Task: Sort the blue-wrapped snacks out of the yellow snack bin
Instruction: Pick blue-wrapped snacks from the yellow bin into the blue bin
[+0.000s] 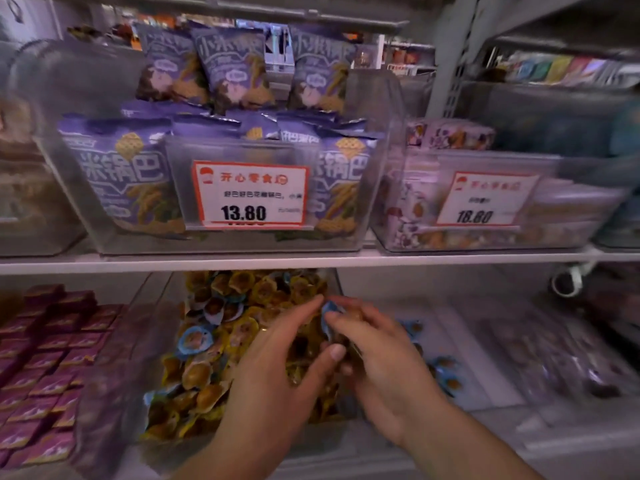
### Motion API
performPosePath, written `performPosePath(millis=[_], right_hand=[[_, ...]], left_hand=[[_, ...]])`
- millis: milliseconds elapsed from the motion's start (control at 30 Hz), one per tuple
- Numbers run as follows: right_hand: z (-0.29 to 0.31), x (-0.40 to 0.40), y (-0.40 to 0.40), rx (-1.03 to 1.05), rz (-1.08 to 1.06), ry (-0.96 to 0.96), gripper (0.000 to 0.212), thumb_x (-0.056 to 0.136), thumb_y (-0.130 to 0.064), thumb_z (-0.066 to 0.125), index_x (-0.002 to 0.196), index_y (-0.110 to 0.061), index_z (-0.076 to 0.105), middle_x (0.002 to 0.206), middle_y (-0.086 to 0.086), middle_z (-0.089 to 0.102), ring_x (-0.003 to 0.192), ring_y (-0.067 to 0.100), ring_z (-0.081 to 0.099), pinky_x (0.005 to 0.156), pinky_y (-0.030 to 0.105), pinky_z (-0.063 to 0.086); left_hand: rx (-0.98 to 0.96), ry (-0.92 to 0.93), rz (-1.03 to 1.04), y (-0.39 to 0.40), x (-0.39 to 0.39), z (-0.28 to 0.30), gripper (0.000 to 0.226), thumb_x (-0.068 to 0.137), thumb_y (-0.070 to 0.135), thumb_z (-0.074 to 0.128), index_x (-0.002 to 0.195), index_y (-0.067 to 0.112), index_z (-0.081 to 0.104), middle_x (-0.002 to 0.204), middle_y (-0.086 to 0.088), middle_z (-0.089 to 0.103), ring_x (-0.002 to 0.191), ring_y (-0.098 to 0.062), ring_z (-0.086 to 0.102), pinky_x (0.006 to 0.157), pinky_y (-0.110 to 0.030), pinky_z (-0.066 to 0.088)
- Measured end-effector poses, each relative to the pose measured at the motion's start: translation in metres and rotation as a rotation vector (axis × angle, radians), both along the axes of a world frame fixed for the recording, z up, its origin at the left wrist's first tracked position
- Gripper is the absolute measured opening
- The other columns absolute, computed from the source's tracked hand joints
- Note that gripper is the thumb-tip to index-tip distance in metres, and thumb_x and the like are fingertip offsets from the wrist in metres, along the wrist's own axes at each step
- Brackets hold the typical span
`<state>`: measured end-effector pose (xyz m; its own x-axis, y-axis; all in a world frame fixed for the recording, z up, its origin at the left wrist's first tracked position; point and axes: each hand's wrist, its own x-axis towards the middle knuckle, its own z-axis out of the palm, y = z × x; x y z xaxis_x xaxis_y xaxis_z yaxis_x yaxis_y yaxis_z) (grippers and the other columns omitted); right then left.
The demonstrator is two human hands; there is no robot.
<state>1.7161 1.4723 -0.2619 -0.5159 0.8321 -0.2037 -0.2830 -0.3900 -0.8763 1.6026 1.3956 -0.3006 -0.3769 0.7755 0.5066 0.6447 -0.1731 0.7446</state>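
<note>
On the lower shelf a clear bin [152,306] holds a heap of yellow-wrapped snacks [204,379] with some blue-wrapped snacks [194,339] mixed in. My left hand [273,368] hovers over the heap, fingers spread, its fingertips beside a blue-wrapped snack [329,308]. My right hand [377,355] pinches that blue-wrapped snack at the bin's right side and seems to clutch more pieces in its palm. Several blue-wrapped snacks [445,374] lie in the neighbouring clear bin on the right.
A white shelf edge [415,259] runs just above my hands. The upper shelf carries a bin of purple snack bags [114,174] with a 13.80 price tag [249,194] and another bin tagged 16.80 [485,199]. Purple boxes [45,358] fill the lower left.
</note>
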Motion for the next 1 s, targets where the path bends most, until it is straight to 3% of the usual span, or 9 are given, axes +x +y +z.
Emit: performPosePath(millis=[167, 300, 367, 467, 567, 767, 833, 900, 1000], right_hand=[[-0.009, 0.058, 0.055, 0.288, -0.171, -0.312, 0.010, 0.093, -0.015, 0.065, 0.088, -0.020, 0.073, 0.062, 0.011, 0.059, 0.038, 0.016, 0.048, 0.036, 0.015, 0.027], [-0.030, 0.091, 0.097, 0.164, -0.169, -0.500, 0.009, 0.094, -0.008, 0.063, 0.094, -0.001, 0.068, 0.076, 0.018, 0.063, 0.052, 0.024, 0.058, 0.038, 0.022, 0.038], [-0.036, 0.092, 0.112, 0.081, -0.198, -0.439, 0.013, 0.095, -0.007, 0.060, 0.097, 0.003, 0.069, 0.087, 0.020, 0.066, 0.067, 0.025, 0.062, 0.055, 0.031, 0.049], [-0.035, 0.086, 0.130, -0.035, -0.153, -0.252, 0.017, 0.100, -0.017, 0.052, 0.101, -0.007, 0.065, 0.094, 0.012, 0.063, 0.076, 0.023, 0.056, 0.073, 0.037, 0.045], [-0.038, 0.082, 0.144, -0.020, -0.159, -0.274, 0.032, 0.103, -0.022, 0.040, 0.121, -0.006, 0.061, 0.120, 0.010, 0.065, 0.111, 0.022, 0.052, 0.100, 0.041, 0.039], [-0.030, 0.058, 0.126, 0.246, -0.348, -0.379, 0.025, 0.096, -0.001, 0.044, 0.098, 0.000, 0.069, 0.098, 0.029, 0.072, 0.093, 0.033, 0.071, 0.086, 0.038, 0.057], [-0.021, 0.042, 0.106, 0.475, -0.379, -0.404, 0.026, 0.093, 0.005, 0.046, 0.092, -0.004, 0.071, 0.088, 0.021, 0.074, 0.077, 0.013, 0.072, 0.068, 0.023, 0.056], [-0.012, 0.023, 0.076, 0.746, -0.331, -0.429, 0.026, 0.091, 0.005, 0.051, 0.091, -0.012, 0.072, 0.083, 0.001, 0.075, 0.072, -0.002, 0.068, 0.069, 0.021, 0.053], [-0.008, -0.009, 0.031, 1.055, -0.087, -0.504, 0.021, 0.088, -0.021, 0.056, 0.098, -0.033, 0.070, 0.077, -0.020, 0.069, 0.075, -0.006, 0.065, 0.067, 0.011, 0.048]], left_hand=[[-0.030, 0.199, -0.032, 0.009, -0.006, -0.007, 0.035, 0.096, 0.049, 0.049, 0.127, 0.035, 0.060, 0.131, 0.029, 0.054, 0.124, 0.007, 0.050, 0.099, -0.007, 0.035], [-0.100, 0.275, -0.016, 0.014, -0.016, -0.014, 0.035, 0.095, 0.046, 0.046, 0.120, 0.031, 0.065, 0.124, 0.024, 0.059, 0.115, 0.000, 0.057, 0.095, -0.030, 0.049], [-0.150, 0.320, -0.003, 0.014, -0.017, -0.016, 0.037, 0.093, 0.048, 0.044, 0.119, 0.033, 0.065, 0.122, 0.024, 0.059, 0.111, -0.004, 0.059, 0.091, -0.039, 0.053], [-0.168, 0.349, -0.016, 0.013, -0.017, -0.016, 0.035, 0.094, 0.048, 0.043, 0.120, 0.035, 0.064, 0.123, 0.024, 0.059, 0.110, -0.005, 0.060, 0.088, -0.041, 0.053], [-0.125, 0.352, -0.015, 0.009, -0.022, -0.015, 0.033, 0.095, 0.045, 0.045, 0.120, 0.036, 0.063, 0.124, 0.026, 0.057, 0.114, 0.000, 0.056, 0.091, -0.038, 0.051], [-0.043, 0.374, 0.094, -0.013, -0.056, -0.006, 0.030, 0.094, 0.037, 0.049, 0.116, 0.028, 0.067, 0.120, 0.017, 0.062, 0.110, -0.008, 0.061, 0.089, -0.041, 0.050], [-0.040, 0.418, 0.187, -0.027, -0.071, -0.001, 0.028, 0.091, 0.034, 0.052, 0.112, 0.026, 0.068, 0.118, 0.012, 0.064, 0.107, -0.015, 0.064, 0.088, -0.045, 0.050], [-0.062, 0.489, 0.294, -0.043, -0.088, 0.005, 0.027, 0.087, 0.028, 0.054, 0.108, 0.022, 0.069, 0.117, 0.006, 0.066, 0.105, -0.023, 0.065, 0.089, -0.051, 0.048], [-0.172, 0.548, 0.428, -0.069, -0.109, 0.010, 0.034, 0.084, 0.032, 0.051, 0.110, 0.022, 0.070, 0.119, 0.000, 0.064, 0.108, -0.028, 0.061, 0.094, -0.049, 0.046]])
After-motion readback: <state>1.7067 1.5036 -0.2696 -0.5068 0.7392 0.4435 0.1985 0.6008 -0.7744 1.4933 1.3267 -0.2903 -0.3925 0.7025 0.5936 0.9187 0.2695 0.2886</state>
